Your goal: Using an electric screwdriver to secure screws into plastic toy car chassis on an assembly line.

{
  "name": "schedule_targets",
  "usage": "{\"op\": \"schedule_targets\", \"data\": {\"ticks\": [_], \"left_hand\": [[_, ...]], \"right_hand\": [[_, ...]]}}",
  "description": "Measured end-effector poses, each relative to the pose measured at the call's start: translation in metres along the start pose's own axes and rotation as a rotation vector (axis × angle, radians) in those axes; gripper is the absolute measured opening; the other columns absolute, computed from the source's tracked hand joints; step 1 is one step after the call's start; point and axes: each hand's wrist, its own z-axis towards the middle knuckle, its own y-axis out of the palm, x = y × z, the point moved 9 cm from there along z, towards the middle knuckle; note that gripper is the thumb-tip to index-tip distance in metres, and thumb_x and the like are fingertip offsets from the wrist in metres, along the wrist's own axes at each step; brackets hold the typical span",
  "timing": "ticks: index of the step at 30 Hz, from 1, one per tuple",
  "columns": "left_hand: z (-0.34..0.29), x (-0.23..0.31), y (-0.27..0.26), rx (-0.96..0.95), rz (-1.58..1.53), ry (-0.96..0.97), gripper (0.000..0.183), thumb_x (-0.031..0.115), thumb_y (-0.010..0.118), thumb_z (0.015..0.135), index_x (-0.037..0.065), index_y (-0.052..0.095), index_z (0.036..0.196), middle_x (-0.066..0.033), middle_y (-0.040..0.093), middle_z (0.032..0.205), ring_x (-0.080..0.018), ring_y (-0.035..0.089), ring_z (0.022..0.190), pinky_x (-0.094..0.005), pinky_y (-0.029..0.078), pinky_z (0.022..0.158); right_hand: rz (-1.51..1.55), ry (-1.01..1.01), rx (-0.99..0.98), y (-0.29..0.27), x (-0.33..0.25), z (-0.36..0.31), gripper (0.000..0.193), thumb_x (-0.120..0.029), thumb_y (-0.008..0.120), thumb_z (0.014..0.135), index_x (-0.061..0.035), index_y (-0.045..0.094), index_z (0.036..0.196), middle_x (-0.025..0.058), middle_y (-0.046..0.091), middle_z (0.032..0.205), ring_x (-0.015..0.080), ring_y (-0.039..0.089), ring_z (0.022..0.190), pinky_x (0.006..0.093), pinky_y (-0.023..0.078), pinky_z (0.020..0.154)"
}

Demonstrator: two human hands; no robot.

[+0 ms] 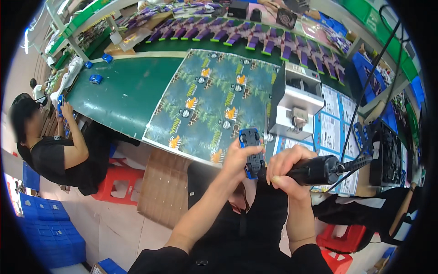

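Observation:
My left hand (238, 157) is closed around a blue toy car (251, 148), its black underside facing up and the thumb lying across it. In my right hand (288, 166) is a black corded electric screwdriver (315, 171), fingers wrapped round its front part. The tool's tip points left at the lower end of the car, close to it; whether it touches cannot be made out. A cable runs from the tool's back end to the upper right. Just beyond my hands stands a grey-white machine (296, 105) on the bench.
A jungle-patterned sheet (205, 100) covers the bench ahead. Several purple toy parts (246, 39) line the far belt. Another blue car (95, 79) sits on the green table (130, 91). At left a co-worker (59, 141) holds a blue piece. A black tray (388, 157) stands right.

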Motion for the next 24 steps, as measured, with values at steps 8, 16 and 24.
{"op": "schedule_targets", "data": {"ticks": [8,16,24], "left_hand": [[0.003,0.001,-0.002,-0.002,-0.076,-0.001,0.037,-0.003,0.071,0.077,0.002,0.058,0.111,-0.0093,0.066,0.095,-0.0189,0.068,0.078,-0.0346,0.057,0.067],[0.009,0.024,0.005,-0.036,-0.084,0.013,0.033,0.029,0.066,0.092,0.004,0.058,0.112,-0.0087,0.065,0.092,-0.0207,0.066,0.076,-0.0365,0.056,0.065],[0.011,0.040,0.023,-0.188,-0.249,-0.055,0.078,0.073,0.033,0.093,0.003,0.057,0.118,-0.0127,0.064,0.096,-0.0251,0.066,0.079,-0.0419,0.056,0.069]], "right_hand": [[0.116,-0.001,-0.015,-0.001,-0.001,0.002,0.027,0.004,0.075,0.073,-0.0036,0.049,0.075,0.0082,0.058,0.060,0.0142,0.054,0.050,0.0278,0.046,0.051],[-0.013,-0.060,-0.004,0.006,-0.020,0.013,0.023,0.003,0.075,0.074,-0.0032,0.055,0.085,0.0071,0.061,0.069,0.0146,0.057,0.059,0.0282,0.045,0.056],[-0.059,-0.278,0.097,-0.062,-0.073,-0.018,0.020,-0.009,0.065,0.086,-0.0028,0.049,0.096,0.0075,0.053,0.071,0.0167,0.052,0.052,0.0320,0.050,0.056]]}}
